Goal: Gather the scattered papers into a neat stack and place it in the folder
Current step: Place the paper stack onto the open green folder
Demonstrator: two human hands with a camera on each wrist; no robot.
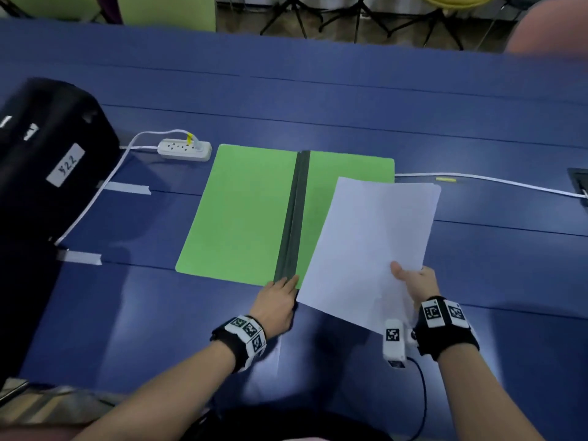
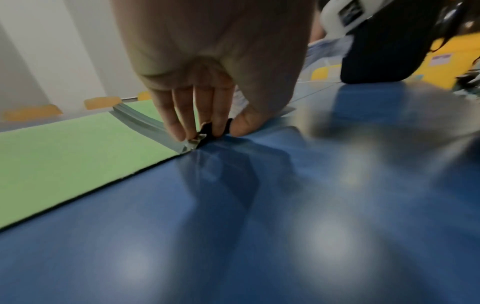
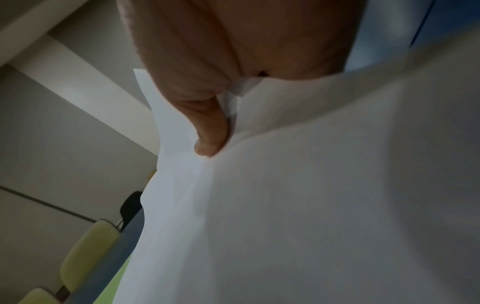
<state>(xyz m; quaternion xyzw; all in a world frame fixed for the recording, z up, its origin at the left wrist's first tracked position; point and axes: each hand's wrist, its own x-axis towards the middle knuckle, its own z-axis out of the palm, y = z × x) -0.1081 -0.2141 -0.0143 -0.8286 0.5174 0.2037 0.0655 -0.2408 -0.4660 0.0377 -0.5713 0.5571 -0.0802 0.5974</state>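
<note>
White papers held over an open green folder on a blue table.

The right hand point(image 1: 413, 281) pinches the plain white stack of papers point(image 1: 372, 246), thumb on top, tilted over the folder's point(image 1: 241, 211) right half. Only the left wrist view shows the left hand's point(image 1: 276, 300) fingers point(image 2: 179, 123) straight, pressing the grey spine point(image 1: 294, 218). The right hand's fingers are hidden beneath the sheets.

Dim, bluish overhead lighting; pale glare patches lie on the glossy desk point(image 2: 337, 236), with soft shadows beneath the hands. Wide-angle bending curves the head view's edges. Both wrist views are blurred and soft-focused.
</note>
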